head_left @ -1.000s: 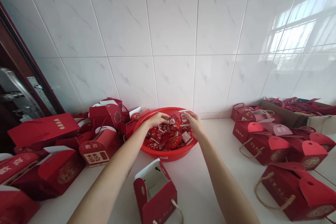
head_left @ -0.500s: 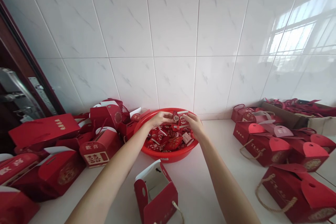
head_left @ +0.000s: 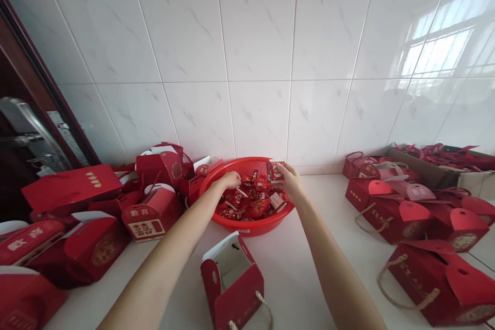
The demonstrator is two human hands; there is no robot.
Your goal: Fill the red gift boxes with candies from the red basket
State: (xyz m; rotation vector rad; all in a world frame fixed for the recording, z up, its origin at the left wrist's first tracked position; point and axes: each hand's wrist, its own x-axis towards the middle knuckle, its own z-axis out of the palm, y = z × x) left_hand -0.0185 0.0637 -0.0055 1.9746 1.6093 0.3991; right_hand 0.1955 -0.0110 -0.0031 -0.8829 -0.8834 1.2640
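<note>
A red plastic basket (head_left: 266, 226) full of small red wrapped sweets (head_left: 257, 209) stands near the wall. At its right rim my right hand (head_left: 292, 180) pinches a red packet with white print (head_left: 276, 171). On the left side of the basket my left hand (head_left: 231, 180) is closed, its fingertips low over the sweets. What it holds, if anything, is hidden. Between my forearms, in front of the basket, sits a red gift box (head_left: 243, 289) with its top open, a pale inside and a rope handle.
Several red gift boxes (head_left: 150, 214) crowd the left side, by a door with a metal handle (head_left: 34, 129). More closed-topped boxes (head_left: 398, 216) with rope handles line the right. Behind them a carton (head_left: 421, 167) holds red ribbon-like pieces. A tiled wall (head_left: 259, 118) rises behind.
My hands have parted. The left has moved down and left, off the packet, and its fingers have closed. The right has shifted slightly right, keeping the packet.
</note>
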